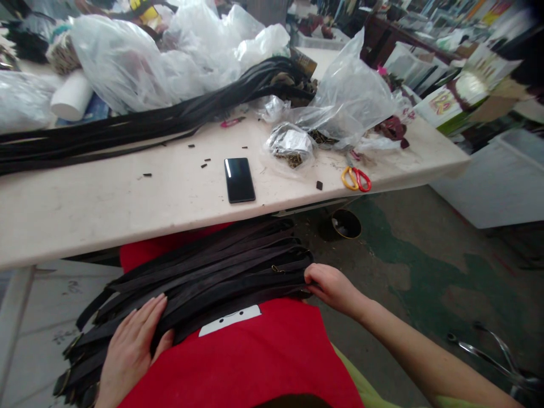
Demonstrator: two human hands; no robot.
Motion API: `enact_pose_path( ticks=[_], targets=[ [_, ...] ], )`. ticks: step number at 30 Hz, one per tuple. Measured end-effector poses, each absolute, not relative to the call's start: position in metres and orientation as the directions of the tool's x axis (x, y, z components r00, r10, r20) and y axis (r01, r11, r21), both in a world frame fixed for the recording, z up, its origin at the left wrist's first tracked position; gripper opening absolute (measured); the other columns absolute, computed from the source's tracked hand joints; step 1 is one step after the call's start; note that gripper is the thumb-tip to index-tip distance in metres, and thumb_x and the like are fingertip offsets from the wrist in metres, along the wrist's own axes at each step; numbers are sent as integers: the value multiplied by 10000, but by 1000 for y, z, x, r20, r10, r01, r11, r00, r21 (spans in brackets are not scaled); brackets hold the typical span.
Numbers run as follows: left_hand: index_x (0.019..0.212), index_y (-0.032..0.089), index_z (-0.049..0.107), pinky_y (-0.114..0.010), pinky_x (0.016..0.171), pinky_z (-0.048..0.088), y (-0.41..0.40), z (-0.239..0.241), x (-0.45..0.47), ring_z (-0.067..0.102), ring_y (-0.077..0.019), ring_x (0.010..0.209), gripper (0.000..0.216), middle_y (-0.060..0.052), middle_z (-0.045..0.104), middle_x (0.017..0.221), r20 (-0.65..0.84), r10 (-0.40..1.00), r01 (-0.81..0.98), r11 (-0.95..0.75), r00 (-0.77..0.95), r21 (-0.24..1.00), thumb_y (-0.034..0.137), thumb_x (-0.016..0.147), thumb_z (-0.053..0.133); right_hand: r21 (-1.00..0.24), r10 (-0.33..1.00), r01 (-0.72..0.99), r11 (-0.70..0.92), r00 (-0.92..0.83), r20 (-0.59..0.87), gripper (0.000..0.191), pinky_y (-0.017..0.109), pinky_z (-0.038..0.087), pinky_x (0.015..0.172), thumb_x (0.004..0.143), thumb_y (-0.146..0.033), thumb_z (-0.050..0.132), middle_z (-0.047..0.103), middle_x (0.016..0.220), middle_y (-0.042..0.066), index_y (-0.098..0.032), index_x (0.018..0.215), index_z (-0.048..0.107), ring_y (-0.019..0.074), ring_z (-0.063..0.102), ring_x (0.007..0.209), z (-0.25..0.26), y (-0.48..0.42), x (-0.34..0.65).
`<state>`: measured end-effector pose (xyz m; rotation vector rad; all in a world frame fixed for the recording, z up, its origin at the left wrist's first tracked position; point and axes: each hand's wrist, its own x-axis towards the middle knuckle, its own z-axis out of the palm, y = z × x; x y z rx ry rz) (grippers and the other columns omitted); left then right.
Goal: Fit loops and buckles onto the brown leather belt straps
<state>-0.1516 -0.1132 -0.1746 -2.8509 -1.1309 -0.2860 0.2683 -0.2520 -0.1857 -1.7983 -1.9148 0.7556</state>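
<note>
A thick pile of black belts [208, 277] lies across my lap, over a red apron [255, 362] with a white patch. Metal buckles show at the pile's left end, and a small brass-coloured piece sits near its right end. My left hand [135, 345] rests flat on the belts toward their buckle end, fingers stretched out and thumb apart. At the opposite end my right hand [334, 286] has its fingers closed around the tip of a belt. The fingertips there are partly hidden.
Beyond my lap, the pale table [106, 209] bears a phone [239, 180], scissors [356, 178], small black scraps, a bundle of black straps [148, 122] and clear plastic bags [348, 96]. Below it stands a round bin [346, 224]. White crates [501, 175] are at the right.
</note>
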Motion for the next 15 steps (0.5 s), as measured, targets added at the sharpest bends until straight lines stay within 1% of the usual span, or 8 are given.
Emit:
enact_pose_path(
  ticks=[1, 4, 7, 9, 11, 13, 14, 15],
  targets=[
    [1376, 196, 253, -395, 962, 366, -112, -175, -152, 533, -266, 1099, 591, -138, 519, 1261, 196, 669, 680, -733, 717, 13, 360, 827, 397, -630, 995, 777, -3, -58, -76, 27, 268, 391, 664, 816, -211, 514, 548, 776, 20, -189, 811, 498, 150, 507, 730, -190, -253, 271],
    [1376, 188, 256, -400, 953, 372, -109, -178, -154, 543, -270, 1084, 596, -137, 532, 1249, 212, 651, 665, -747, 729, 5, 373, 826, 394, -610, 991, 781, -132, 102, -84, 152, 277, 426, 664, 889, -315, 412, 579, 786, 25, -201, 911, 510, 156, 552, 725, -214, -256, 281],
    [1376, 183, 271, -402, 970, 353, -107, -181, -154, 536, -273, 1097, 604, -148, 523, 1260, 268, 643, 673, -739, 718, -32, 361, 818, 417, -585, 963, 775, -239, 265, -42, 265, 308, 471, 642, 915, -361, 309, 604, 749, 45, -203, 874, 518, 187, 592, 700, -249, -253, 281],
    [1367, 187, 303, -373, 983, 345, -110, -180, -156, 534, -253, 1106, 604, -133, 531, 1258, 294, 627, 671, -738, 722, -75, 339, 803, 460, -589, 949, 771, -241, 314, 23, 315, 317, 507, 615, 910, -381, 271, 627, 737, 58, -215, 837, 529, 205, 621, 685, -267, -247, 267],
    [1340, 192, 359, -326, 976, 365, -113, -175, -158, 535, -221, 1109, 584, -96, 554, 1243, 283, 607, 655, -747, 743, -115, 324, 789, 498, -607, 932, 767, -209, 344, 114, 379, 321, 533, 570, 905, -400, 213, 654, 782, 81, -238, 849, 552, 225, 646, 697, -277, -240, 249],
    [1302, 198, 418, -270, 938, 411, -112, -164, -163, 552, -184, 1088, 542, -54, 589, 1205, 284, 578, 627, -769, 765, -123, 339, 787, 513, -628, 906, 759, -173, 373, 201, 459, 341, 523, 466, 883, -460, 174, 642, 678, 81, -281, 805, 589, 254, 638, 598, -280, -231, 236],
    [1287, 204, 436, -246, 918, 431, -109, -157, -166, 560, -169, 1076, 522, -40, 602, 1188, 285, 574, 621, -777, 768, -106, 353, 794, 513, -642, 881, 742, -194, 420, 218, 473, 343, 510, 425, 856, -524, 193, 620, 613, 64, -325, 788, 616, 254, 620, 535, -280, -223, 233],
    [1280, 210, 442, -227, 905, 444, -104, -147, -171, 563, -156, 1071, 504, -32, 606, 1182, 279, 591, 631, -772, 757, -75, 360, 803, 507, -643, 865, 729, -235, 458, 203, 441, 351, 507, 424, 829, -574, 245, 599, 581, 56, -366, 815, 635, 258, 611, 524, -278, -212, 232]
  ],
)
